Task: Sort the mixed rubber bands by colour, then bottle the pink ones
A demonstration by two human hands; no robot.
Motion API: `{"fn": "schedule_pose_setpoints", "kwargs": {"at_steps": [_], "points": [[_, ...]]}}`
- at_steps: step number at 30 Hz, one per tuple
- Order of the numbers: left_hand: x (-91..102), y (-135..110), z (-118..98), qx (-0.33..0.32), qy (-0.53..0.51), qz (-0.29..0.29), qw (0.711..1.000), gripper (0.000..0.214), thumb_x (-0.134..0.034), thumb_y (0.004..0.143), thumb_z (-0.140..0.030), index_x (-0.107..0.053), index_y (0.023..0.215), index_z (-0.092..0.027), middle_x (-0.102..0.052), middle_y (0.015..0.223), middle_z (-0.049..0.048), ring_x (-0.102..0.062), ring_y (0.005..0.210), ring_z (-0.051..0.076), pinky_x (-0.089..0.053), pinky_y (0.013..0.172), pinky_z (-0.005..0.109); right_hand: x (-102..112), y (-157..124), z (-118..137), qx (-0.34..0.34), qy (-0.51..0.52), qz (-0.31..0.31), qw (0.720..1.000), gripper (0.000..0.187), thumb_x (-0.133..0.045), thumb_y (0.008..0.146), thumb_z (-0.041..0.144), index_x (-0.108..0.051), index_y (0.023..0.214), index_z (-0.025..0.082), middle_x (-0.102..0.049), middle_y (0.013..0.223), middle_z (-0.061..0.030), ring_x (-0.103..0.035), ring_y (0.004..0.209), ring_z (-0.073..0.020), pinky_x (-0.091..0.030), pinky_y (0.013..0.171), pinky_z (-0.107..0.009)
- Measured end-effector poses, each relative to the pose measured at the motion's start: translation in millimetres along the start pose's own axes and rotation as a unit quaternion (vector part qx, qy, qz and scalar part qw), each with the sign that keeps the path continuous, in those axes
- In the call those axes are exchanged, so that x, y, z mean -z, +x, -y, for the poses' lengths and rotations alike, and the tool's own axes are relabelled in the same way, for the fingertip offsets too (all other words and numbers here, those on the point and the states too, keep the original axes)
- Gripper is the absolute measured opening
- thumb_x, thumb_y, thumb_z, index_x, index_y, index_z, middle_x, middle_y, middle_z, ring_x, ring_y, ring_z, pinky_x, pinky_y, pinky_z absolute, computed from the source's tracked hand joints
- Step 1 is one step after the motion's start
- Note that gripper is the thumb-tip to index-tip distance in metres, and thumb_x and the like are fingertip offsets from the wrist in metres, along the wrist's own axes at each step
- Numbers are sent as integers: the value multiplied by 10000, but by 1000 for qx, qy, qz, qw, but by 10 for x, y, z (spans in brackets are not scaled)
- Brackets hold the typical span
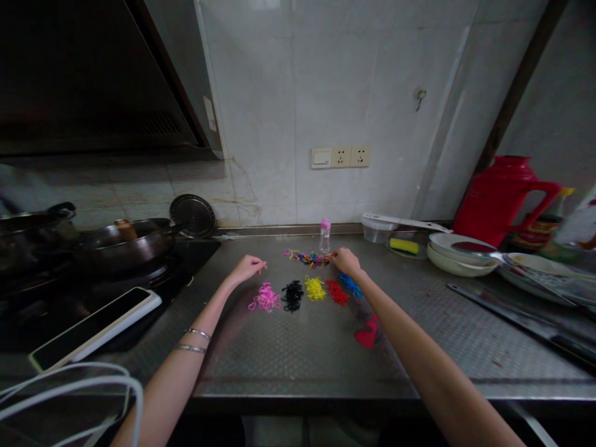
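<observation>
On the steel counter (302, 354) lie small elastic bands sorted by colour: a pink pile (265, 298), a black pile (292, 294), a yellow pile (315, 288), a red pile (336, 292) and a blue pile (351, 285). Behind them sits a mixed-colour heap (307, 257). My right hand (345, 261) is closed in a pinch at the heap's right end. My left hand (246, 269) hovers above the pink pile, fingers curled, with a pink band at its fingertips. A small bottle with a pink cap (325, 236) stands behind the heap.
A red heart-shaped piece (367, 334) lies under my right forearm. A stove with a wok (121, 245) and a phone (93, 326) are at the left. Bowls (459, 254), a yellow sponge (404, 246), a red thermos jug (503, 195) and a knife (521, 320) are at the right.
</observation>
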State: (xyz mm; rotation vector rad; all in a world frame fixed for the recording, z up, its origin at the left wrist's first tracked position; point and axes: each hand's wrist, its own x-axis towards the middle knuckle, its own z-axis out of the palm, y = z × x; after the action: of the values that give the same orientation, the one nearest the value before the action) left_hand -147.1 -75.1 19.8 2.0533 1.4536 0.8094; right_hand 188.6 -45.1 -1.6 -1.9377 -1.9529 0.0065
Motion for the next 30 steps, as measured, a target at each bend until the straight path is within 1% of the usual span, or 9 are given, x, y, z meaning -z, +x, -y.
{"fn": "schedule_pose_setpoints", "kwargs": {"at_steps": [3,8,13,16,19,22,24,27,30], "points": [[-1,-5,-12,-4,-2,-1,1000,429,-446,709,-473,-651,692,-97,-512,489,0,-370,436,80,-252,461,207,61,-24,-9,32,33,-6,999,247,-464,765,311,-655,862,187,-627,908,-84,-563,830,-169,-394,684,-217],[-17,-6,-20,-3,0,-1,1000,431,-448,703,-480,-649,682,-99,-512,485,-3,-369,431,80,-249,456,208,105,-147,43,142,79,19,986,215,-505,736,312,-665,808,187,-633,848,-56,-552,757,-140,-385,686,-205],[-35,9,21,-1,4,-4,1000,431,-448,703,-480,-654,692,-102,-521,492,0,-375,433,82,-247,453,210,71,-338,167,281,124,46,951,146,-531,708,235,-664,741,184,-615,853,-36,-523,851,-141,-370,787,-228],[-40,17,47,-4,8,-4,1000,426,-449,704,-475,-658,698,-104,-530,502,4,-387,440,84,-255,457,211,52,-376,197,313,160,56,934,162,-552,695,252,-662,789,179,-614,864,-34,-523,837,-139,-380,784,-241],[-41,24,64,-6,10,-6,1000,418,-451,706,-466,-660,697,-104,-532,505,7,-397,449,85,-263,462,210,52,-341,136,289,189,43,937,217,-570,676,267,-657,855,183,-628,855,-26,-528,724,-123,-405,692,-232],[-50,28,73,-7,7,-9,1000,408,-450,710,-453,-658,686,-104,-531,504,8,-400,453,84,-267,464,208,70,-294,-39,237,208,4,949,247,-559,681,282,-654,891,194,-640,874,-26,-526,662,-113,-408,626,-215],[-66,28,71,-4,3,-13,1000,398,-456,707,-443,-655,670,-101,-530,502,11,-399,453,82,-270,463,207,77,-272,-208,192,208,-28,959,246,-532,701,298,-659,888,199,-651,864,-30,-537,660,-117,-410,623,-214],[-107,19,54,9,-16,-9,1000,383,-470,698,-432,-653,671,-96,-522,498,10,-384,440,75,-265,448,202,44,-244,-474,108,203,-77,970,251,-512,704,295,-668,861,178,-663,806,-44,-560,668,-134,-420,638,-223],[-165,0,28,31,-52,7,998,383,-471,697,-433,-650,724,-95,-512,502,1,-353,406,62,-239,414,196,-52,-209,-677,51,222,-92,969,250,-500,696,290,-672,831,170,-667,780,-45,-581,691,-145,-427,663,-230]]}}
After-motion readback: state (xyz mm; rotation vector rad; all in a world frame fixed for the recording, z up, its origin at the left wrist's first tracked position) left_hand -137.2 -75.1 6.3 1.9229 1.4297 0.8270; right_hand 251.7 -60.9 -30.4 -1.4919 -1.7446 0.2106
